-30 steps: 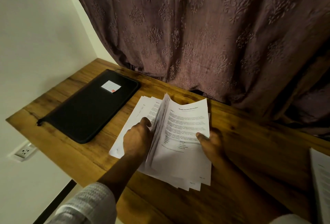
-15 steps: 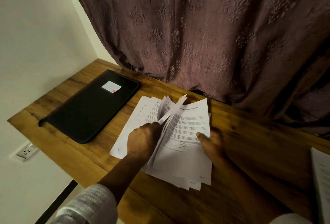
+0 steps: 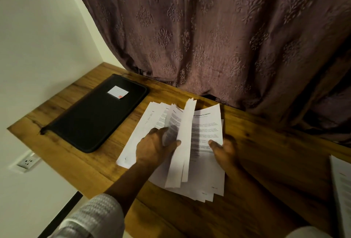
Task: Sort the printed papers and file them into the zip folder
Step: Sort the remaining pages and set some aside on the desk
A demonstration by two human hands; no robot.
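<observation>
A stack of printed white papers (image 3: 206,137) lies fanned on the wooden table (image 3: 266,161). My left hand (image 3: 153,146) grips a few sheets (image 3: 180,142) at their left edge and holds them turned up on edge above the stack. My right hand (image 3: 224,150) holds the right edge of the stack, thumb on the top sheet and fingers hidden beneath. The black zip folder (image 3: 95,116) lies flat and zipped at the left of the papers, with a white label on its cover.
A brown patterned curtain (image 3: 209,38) hangs right behind the table. More printed paper (image 3: 341,190) lies at the right edge of view. A wall socket (image 3: 27,161) sits below the table's left edge.
My left hand has lifted a few sheets higher and turned them more upright, moving slightly right. The right hand has stayed at the stack's right edge.
</observation>
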